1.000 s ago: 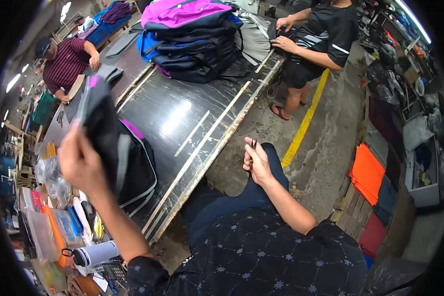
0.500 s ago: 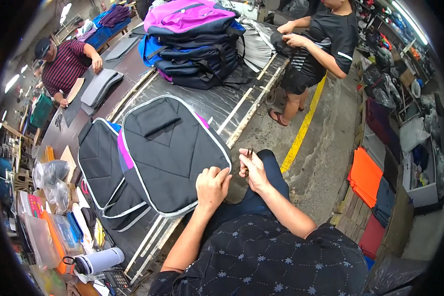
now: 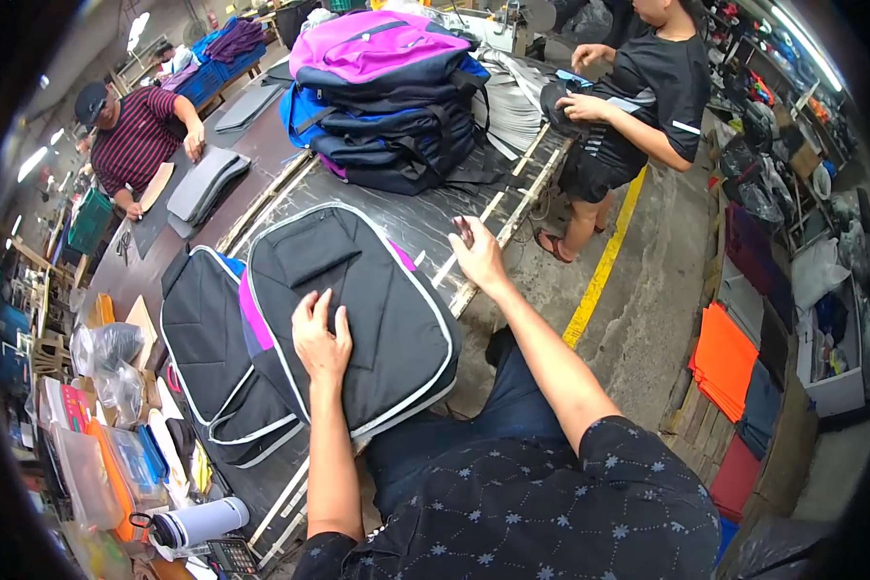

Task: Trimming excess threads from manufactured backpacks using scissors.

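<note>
1. One black backpack (image 3: 382,314), pale-edged, purple at its sides, lying on the table (image 3: 411,220) at its near edge.
2. One left hand (image 3: 322,333), unclenched, fingers spread over the backpack's face.
3. One right hand (image 3: 478,253), raised beside it, something small and dark at the fingers; grip cannot be told.
4. One second backpack (image 3: 198,338), leftward, partly overlapped.
5. One bag stack (image 3: 387,106), purple-topped, farther along.
</note>
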The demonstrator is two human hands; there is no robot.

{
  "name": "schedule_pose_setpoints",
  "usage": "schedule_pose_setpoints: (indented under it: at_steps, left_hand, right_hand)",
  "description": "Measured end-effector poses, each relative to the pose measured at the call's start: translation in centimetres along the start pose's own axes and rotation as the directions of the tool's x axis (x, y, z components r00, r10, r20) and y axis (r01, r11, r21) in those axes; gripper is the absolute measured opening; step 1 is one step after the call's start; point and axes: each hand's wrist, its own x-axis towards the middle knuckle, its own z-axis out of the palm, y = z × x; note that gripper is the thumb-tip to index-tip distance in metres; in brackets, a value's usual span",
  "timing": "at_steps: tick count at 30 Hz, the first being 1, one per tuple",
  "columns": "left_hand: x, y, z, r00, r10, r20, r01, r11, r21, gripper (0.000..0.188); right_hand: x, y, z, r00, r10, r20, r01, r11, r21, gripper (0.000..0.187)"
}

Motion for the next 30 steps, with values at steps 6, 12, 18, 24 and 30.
schedule_pose_setpoints:
  at_steps: [6, 12, 18, 24, 30]
  left_hand:
    - [-0.4, -0.3, 1.3, 0.995, -0.037, 0.088, 0.031, 0.997, 0.075, 0.03]
    - [-0.7, -0.6, 0.4, 0.996, -0.039, 0.08, 0.032, 0.995, 0.089, 0.028]
    - [0.6, 0.2, 1.5, 0.999, 0.003, 0.046, -0.004, 1.0, 0.012, 0.026]
    - [0.0, -0.7, 1.4, 0.999, -0.024, 0.036, 0.023, 0.999, 0.027, 0.027]
    - [-0.5, -0.4, 1.0, 1.0, -0.012, 0.026, 0.011, 0.999, 0.039, 0.027]
  right_hand:
    - [-0.5, 0.4, 1.2, 0.993, -0.015, -0.12, 0.006, 0.997, -0.075, 0.034]
    - [-1.2, 0.3, 1.6, 0.999, 0.014, -0.052, -0.019, 0.996, -0.082, 0.032]
    - [-0.3, 2.3, 0.8, 0.995, -0.076, -0.071, 0.067, 0.99, -0.12, 0.029]
    - [-0.3, 2.0, 1.7, 0.998, -0.034, -0.055, 0.027, 0.991, -0.13, 0.027]
    - [-1.2, 1.6, 1.4, 0.999, -0.023, -0.039, 0.018, 0.993, -0.117, 0.027]
